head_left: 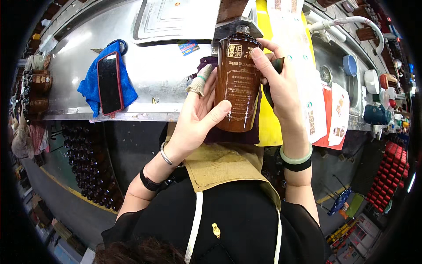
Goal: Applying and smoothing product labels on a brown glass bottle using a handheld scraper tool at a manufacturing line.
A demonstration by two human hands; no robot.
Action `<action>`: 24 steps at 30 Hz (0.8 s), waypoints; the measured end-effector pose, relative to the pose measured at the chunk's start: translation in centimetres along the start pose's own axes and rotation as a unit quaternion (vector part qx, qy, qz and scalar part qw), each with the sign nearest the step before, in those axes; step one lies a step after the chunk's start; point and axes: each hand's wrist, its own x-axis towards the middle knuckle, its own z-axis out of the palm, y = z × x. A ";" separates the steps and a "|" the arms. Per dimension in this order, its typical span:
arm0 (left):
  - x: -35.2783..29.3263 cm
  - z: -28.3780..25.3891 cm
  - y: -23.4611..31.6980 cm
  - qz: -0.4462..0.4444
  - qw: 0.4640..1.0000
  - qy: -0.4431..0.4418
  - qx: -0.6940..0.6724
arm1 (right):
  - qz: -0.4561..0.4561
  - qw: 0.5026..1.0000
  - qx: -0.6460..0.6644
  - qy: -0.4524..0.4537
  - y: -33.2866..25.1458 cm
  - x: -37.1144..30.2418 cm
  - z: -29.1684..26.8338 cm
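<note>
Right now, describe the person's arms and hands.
The left hand wears a pale finger cover with a green band, a silver bangle and a black wristband; the right hand, a pale green bangle and black band. Both black sleeves are short.

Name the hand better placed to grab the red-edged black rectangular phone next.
Probably the left hand: it touches the shiny brown bottle on the side nearer the phone, while the right hand holds the opposite side.

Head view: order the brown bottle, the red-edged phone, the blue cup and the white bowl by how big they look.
1. Brown bottle
2. Red-edged phone
3. Blue cup and white bowl: too alike to rank.
</note>
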 end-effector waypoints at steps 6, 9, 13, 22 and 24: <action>-0.2 0.4 -0.9 0.048 0.993 -0.017 0.104 | -0.010 1.000 0.018 -0.005 1.0 0.1 0.1; -0.2 0.3 -1.1 0.058 0.990 -0.018 0.130 | 0.004 0.999 0.033 -0.009 1.0 0.1 0.0; -0.2 0.5 -1.0 0.066 0.991 -0.021 0.117 | -0.006 1.000 0.030 -0.002 1.1 0.0 0.2; -0.3 0.2 -0.7 0.030 0.998 -0.010 0.058 | -0.010 1.000 0.005 0.003 0.2 -0.3 0.1; -0.2 0.0 -0.7 0.026 0.999 -0.012 0.016 | -0.001 1.000 0.007 0.001 0.1 -0.2 -0.1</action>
